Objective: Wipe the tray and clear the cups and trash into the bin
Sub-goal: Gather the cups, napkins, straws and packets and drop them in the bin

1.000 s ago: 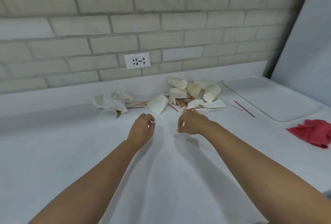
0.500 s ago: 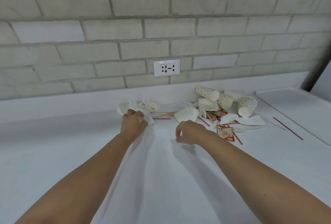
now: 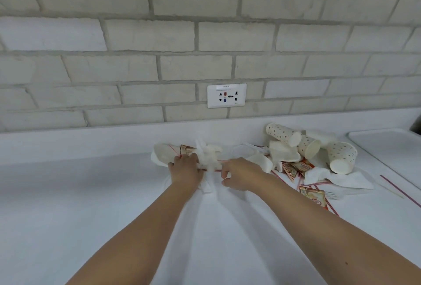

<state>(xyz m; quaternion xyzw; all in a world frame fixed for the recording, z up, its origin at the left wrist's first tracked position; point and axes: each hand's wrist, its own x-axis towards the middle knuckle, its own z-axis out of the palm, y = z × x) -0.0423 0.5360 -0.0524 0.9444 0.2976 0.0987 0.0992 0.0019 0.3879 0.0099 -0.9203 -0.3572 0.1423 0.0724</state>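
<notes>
Barely begun, I'd say: the left hand (image 3: 184, 169) grips crumpled napkins (image 3: 210, 153) at the desk's (image 3: 68, 193) back edge; the right hand (image 3: 242, 175) has fingers half-curled, holding nothing visible. Cups (image 3: 309, 146), sachets (image 3: 298, 167) and straws (image 3: 398, 190) lie heaped beside the tray (image 3: 391, 148); no bin in sight.

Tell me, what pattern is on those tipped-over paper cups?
The paper cups are white with small dark dots, clearest in the head view.

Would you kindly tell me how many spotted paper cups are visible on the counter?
3 spotted paper cups: one atop the pile, one below-right of it, one nearest the white tray. More may be hidden.
</notes>
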